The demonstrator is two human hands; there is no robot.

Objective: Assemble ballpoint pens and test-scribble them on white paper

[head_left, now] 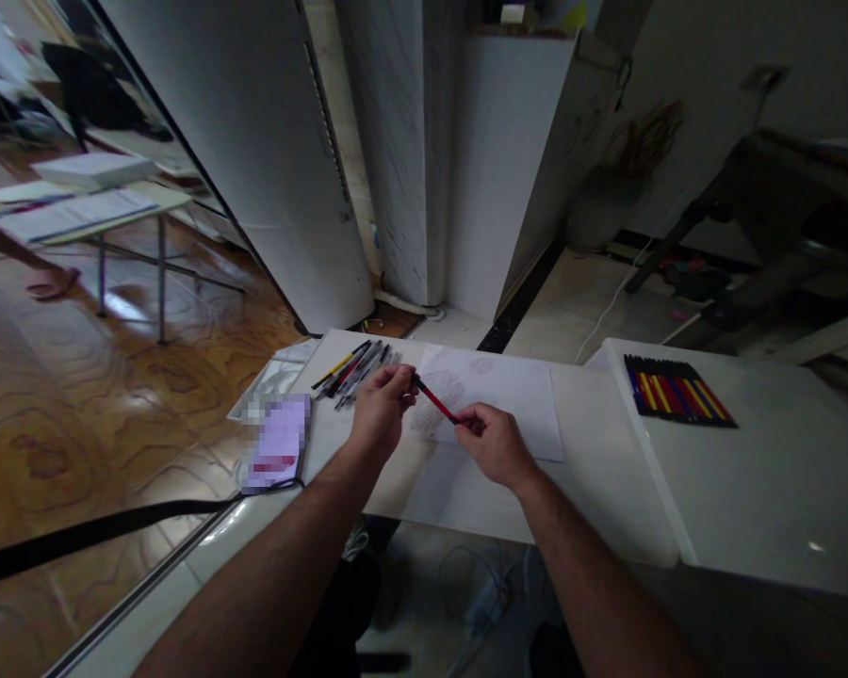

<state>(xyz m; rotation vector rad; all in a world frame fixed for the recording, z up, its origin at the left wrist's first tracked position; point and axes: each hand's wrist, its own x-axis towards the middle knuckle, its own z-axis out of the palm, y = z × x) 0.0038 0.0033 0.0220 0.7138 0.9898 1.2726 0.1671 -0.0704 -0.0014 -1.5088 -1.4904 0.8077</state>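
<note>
A red pen (pixel 436 402) with a black end spans the gap between my two hands, over a white sheet of paper (pixel 530 400) with scribbled lines on it. My left hand (pixel 387 400) pinches the pen's black end. The fingers of my right hand (pixel 491 438) are closed on its other end. Just left of my left hand lies a loose pile of pens (pixel 353 372), with yellow, black, red and clear barrels. Whether the black part is a cap cannot be made out.
At the right, a row of black, yellow, red and blue pens (pixel 678 391) lies on a second white table (pixel 770 480). A blurred purple item (pixel 279 443) with a black strap (pixel 113 527) sits at the left edge. Cables (pixel 484 593) run on the floor below.
</note>
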